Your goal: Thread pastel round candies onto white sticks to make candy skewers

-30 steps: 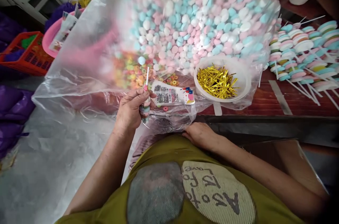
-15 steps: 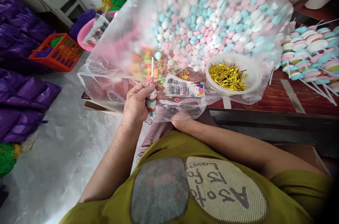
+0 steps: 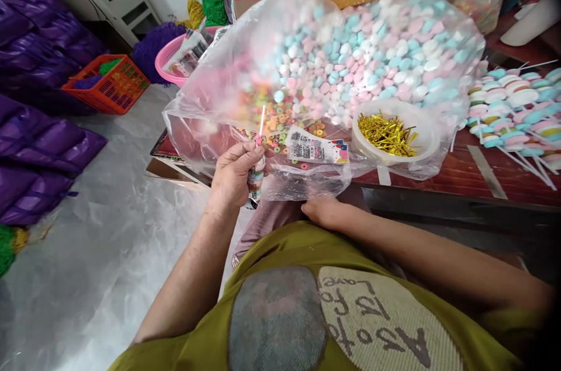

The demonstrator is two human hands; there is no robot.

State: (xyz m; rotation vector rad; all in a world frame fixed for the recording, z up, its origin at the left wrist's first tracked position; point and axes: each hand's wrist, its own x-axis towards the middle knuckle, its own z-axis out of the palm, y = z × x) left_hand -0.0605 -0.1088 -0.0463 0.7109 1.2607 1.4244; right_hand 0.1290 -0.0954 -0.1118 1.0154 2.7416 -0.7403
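Candy skewer (image 3: 255, 179), sleeved in clear wrap (image 3: 253, 191), is held well to the left of the white tub (image 3: 428, 136), its bare white stick (image 3: 262, 120) pointed toward the far side of the worktop (image 3: 464, 181). If it were squeezed too hard, the stacked pieces, which look soft, could be squashed and the thin wrap creased or torn; if it were held too loosely, the skewer could be dropped, since no support is seen under its lower end. The wrap might also be snagged by the loose plastic bag (image 3: 307, 187), spread to the left of the tub, and the printed sachets (image 3: 318, 146) just left of the tub could then be dragged along. The skewer is pinched near its neck, just below the small pink piece (image 3: 258, 140), by the grip of the left hand (image 3: 232, 175), thumb and fingers pressed on it; the stick projects beyond the grip and the wrapped stack is left showing below. The right hand (image 3: 322, 210) is placed nearer than the tub and to its left; whether its fingers are spread or pressed together cannot be told.
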